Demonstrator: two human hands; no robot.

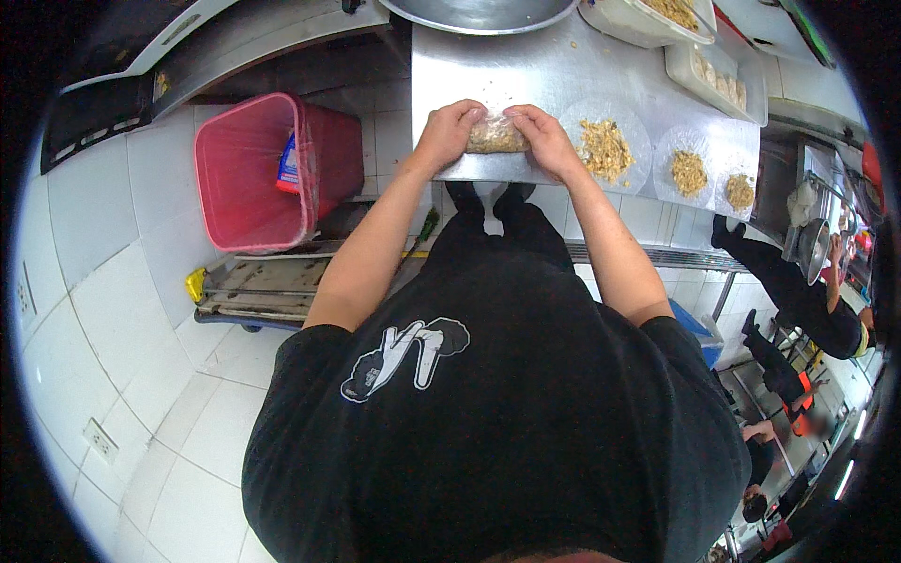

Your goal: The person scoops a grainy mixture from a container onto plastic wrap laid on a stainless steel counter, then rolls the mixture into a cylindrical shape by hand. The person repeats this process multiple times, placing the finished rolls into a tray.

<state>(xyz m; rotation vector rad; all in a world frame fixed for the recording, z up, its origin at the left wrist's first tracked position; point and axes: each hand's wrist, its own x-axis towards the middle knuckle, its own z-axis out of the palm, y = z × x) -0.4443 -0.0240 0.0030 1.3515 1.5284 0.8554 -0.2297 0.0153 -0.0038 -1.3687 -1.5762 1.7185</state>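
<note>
Both hands hold a portion of shredded food in clear plastic film (496, 135) at the near edge of the steel table (486, 70). My left hand (450, 134) grips its left end and upper edge, and my right hand (542, 137) grips the right side. To the right lie three mounds on round sheets of clear film: a large, loose shredded mound (607, 150), a smaller one (688, 173) and the smallest (740, 191). Small crumbs are scattered just beyond the held packet.
A metal bowl (486, 27) stands at the far edge. A tub of shredded food (633, 24) and a plastic container with wrapped portions (679, 77) stand back right. A pink bin (338, 155) is left of the table, above a trolley (260, 285). Other people are at far right.
</note>
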